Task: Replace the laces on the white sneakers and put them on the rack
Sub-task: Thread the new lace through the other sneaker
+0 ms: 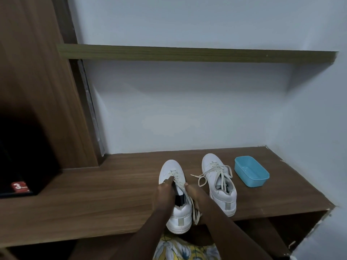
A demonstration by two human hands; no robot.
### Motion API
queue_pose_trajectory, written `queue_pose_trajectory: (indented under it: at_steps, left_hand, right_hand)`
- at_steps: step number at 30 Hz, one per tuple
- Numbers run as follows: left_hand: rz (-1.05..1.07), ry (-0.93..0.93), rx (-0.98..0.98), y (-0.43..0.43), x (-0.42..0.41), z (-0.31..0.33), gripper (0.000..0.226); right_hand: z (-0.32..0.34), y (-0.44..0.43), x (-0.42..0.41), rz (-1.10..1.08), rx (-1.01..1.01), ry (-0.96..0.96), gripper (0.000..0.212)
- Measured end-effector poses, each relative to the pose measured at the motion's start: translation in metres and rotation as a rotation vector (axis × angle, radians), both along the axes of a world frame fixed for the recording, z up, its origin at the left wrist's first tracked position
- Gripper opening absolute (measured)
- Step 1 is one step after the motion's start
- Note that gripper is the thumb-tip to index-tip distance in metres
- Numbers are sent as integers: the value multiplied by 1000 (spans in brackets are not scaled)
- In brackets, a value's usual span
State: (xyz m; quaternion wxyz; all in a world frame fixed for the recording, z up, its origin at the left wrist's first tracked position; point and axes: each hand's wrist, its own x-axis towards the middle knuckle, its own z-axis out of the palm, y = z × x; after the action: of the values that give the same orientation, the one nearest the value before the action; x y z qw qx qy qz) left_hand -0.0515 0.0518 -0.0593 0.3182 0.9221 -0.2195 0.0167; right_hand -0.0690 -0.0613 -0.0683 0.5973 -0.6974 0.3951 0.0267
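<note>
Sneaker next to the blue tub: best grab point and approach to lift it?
Grip the heel collar of the right-hand sneaker, coming from above on the near side. The heel faces the person and the opening points up, so a thumb can likely hook inside. Its loose laces sprawl left, and the blue tub sits close on the right.

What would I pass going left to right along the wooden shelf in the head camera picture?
Dark box with a red label → left white sneaker → right white sneaker with loose laces → blue plastic tub.
</note>
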Motion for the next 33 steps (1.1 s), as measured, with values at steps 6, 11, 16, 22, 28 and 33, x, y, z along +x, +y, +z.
queue_pose_trajectory:
  at_steps: [6,11,16,22,28,33]
  left_hand:
    - [31,16,-26,0,3,1,43]
    - [22,11,-93,-8,9,15,38]
    - [-58,8,67,-33,15,36,32]
    - [25,189,-226,-59,13,44,29]
    - [163,290,-432,-66,12,37,22]
    - [59,204,-258,-68,17,17,22]
  right_hand:
    - [-1,-7,8,-359,403,-206,34]
    - [20,-8,8,-437,417,-340,9]
    - [40,-7,14,-470,331,-446,9]
    - [58,-12,7,-490,420,-587,17]
    - [67,-17,7,-470,378,-600,22]
    - [83,-35,10,-497,325,-652,9]
